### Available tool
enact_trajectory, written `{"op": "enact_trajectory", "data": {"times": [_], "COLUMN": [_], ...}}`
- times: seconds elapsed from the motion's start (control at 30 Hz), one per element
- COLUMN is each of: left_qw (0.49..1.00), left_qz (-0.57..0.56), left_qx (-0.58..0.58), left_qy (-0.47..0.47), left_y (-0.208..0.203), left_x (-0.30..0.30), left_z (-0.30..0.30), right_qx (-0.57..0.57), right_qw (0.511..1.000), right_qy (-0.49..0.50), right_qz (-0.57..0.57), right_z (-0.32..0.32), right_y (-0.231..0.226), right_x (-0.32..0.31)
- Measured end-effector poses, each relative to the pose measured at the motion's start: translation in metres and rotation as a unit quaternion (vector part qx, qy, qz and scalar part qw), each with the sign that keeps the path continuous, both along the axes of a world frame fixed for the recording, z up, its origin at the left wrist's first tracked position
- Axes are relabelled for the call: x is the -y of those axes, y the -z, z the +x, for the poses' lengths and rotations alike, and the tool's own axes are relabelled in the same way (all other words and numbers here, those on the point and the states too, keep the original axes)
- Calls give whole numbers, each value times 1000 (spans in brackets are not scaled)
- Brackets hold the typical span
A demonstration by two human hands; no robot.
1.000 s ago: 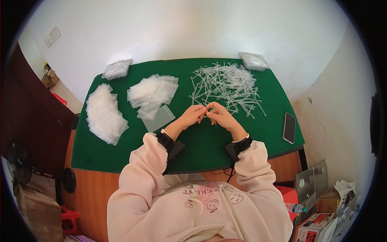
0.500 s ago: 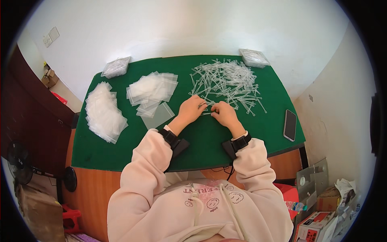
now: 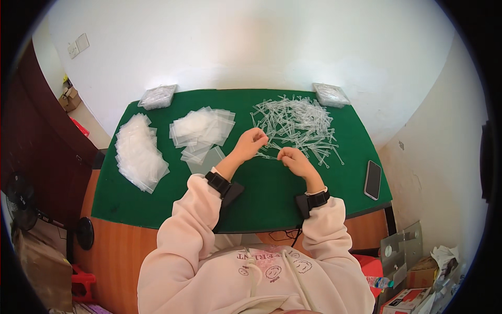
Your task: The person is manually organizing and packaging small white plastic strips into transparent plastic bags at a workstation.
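Observation:
A loose pile of thin, clear plastic sticks with small ring ends (image 3: 298,118) covers the right rear of the green-topped table. Along its near left edge is my left hand (image 3: 250,144), thumb and fingertips drawn together; what they pinch, if anything, is too small to make out. My right hand (image 3: 298,161) is closed, its fingertips pinching the end of a clear plastic stick (image 3: 267,156) that points left below my left hand. One clear zip bag (image 3: 208,159) lies flat by my left wrist, in front of a heap of similar bags (image 3: 201,127).
Another spread of clear bags (image 3: 137,154) lies at the table's left. Clear filled packs stand at the back left (image 3: 158,97) and back right (image 3: 331,95) corners. A phone (image 3: 372,180) rests near the right edge. Green cloth (image 3: 251,209) covers the table.
My hands have moved a little apart, the left now higher than the right. The whole view has shifted slightly, so the table sits lower in the picture.

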State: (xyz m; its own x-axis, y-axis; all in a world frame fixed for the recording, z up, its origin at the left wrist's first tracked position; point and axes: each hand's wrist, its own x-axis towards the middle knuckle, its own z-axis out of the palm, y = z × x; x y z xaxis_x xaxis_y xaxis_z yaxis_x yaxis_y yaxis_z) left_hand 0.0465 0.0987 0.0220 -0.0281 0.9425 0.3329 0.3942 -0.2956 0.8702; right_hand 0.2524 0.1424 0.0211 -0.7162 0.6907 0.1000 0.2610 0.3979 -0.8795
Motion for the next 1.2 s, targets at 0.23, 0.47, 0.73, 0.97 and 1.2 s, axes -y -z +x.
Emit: {"op": "enact_trajectory", "data": {"times": [0.23,0.47,0.73,0.97,1.2], "left_qw": [929,930,924,931,946], "left_qz": [-131,-135,-113,-88,-99], "left_qx": [323,301,335,319,271], "left_qy": [121,162,144,151,148], "left_y": [-21,0,15,10,7], "left_x": [44,62,64,68,69], "left_z": [-18,-9,-5,-4,-2], "right_qx": [-127,-134,-263,-245,-215], "right_qw": [990,985,902,897,907], "right_qy": [-11,11,-137,-189,-219], "right_qz": [-55,-110,-314,-315,-289], "right_z": [-7,-10,-16,-15,-15], "right_y": [-22,-3,-1,-13,-9], "right_x": [23,9,19,29,24]}}
